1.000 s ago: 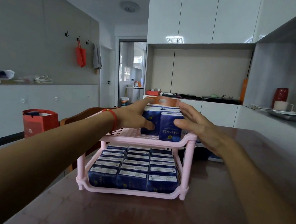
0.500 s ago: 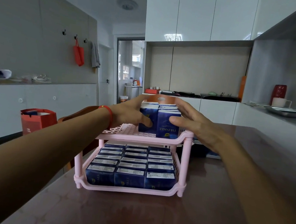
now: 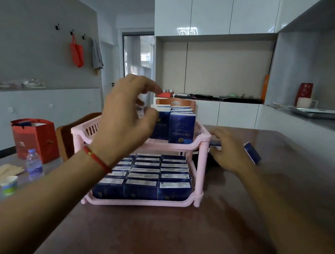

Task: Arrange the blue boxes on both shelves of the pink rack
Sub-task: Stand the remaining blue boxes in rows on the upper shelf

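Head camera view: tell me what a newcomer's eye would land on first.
The pink rack stands mid-table, its lower shelf packed with rows of blue boxes and a few more upright on the upper shelf's right side. The left hand, a red bracelet at its wrist, is raised in front of the upper shelf. The right hand reaches toward a loose blue box right of the rack.

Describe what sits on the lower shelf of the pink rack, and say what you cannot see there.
The lower shelf of the pink rack holds blue boxes standing packed in three columns, white-labelled tops showing. The left forearm covers part of the left column, so the full count is hidden.
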